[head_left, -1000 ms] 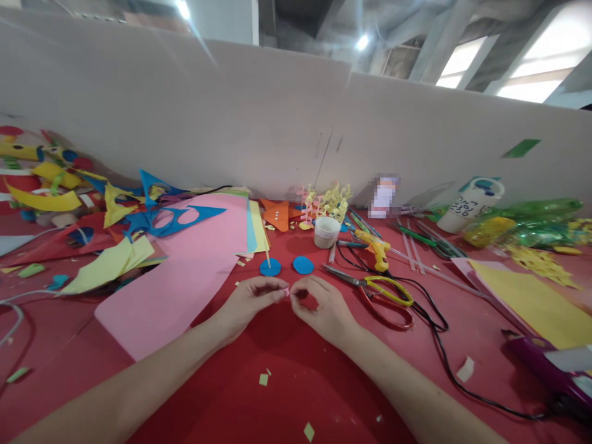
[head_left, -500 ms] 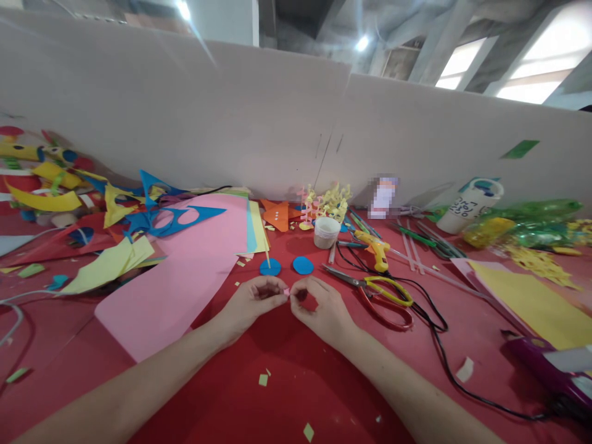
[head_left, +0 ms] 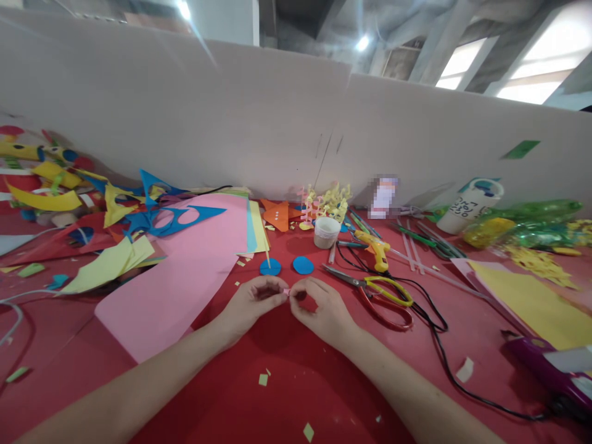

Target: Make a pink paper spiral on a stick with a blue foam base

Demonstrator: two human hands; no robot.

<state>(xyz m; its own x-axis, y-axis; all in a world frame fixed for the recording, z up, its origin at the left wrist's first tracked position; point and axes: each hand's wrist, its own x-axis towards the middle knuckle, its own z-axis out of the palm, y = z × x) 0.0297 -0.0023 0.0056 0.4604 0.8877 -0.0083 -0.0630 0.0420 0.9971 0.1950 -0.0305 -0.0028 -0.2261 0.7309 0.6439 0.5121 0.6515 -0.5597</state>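
Note:
Between the fingertips of both hands is a tiny pink paper piece (head_left: 287, 292), mostly covered by the fingers. My left hand (head_left: 256, 300) pinches it from the left, and my right hand (head_left: 322, 308) pinches it from the right. Just beyond the hands lie two blue paper discs; a thin pale stick stands or leans on the left disc (head_left: 270, 267), while the right disc (head_left: 303, 265) is bare. Behind them stands a small whitish paper cup (head_left: 326, 233). Scissors (head_left: 370, 285) with red and yellow handles lie to the right of my right hand.
Pink sheets (head_left: 185, 277) spread out at the left, near blue cut-out scraps (head_left: 176, 219). A yellow glue gun (head_left: 377, 250) and its black cord lie beyond the scissors. At the right are a purple glue gun (head_left: 546, 364) and yellow sheets (head_left: 536, 302). A white board (head_left: 185, 117) rises behind.
Both hands stay in nearly the same place. The pink paper piece has turned slightly between the fingertips.

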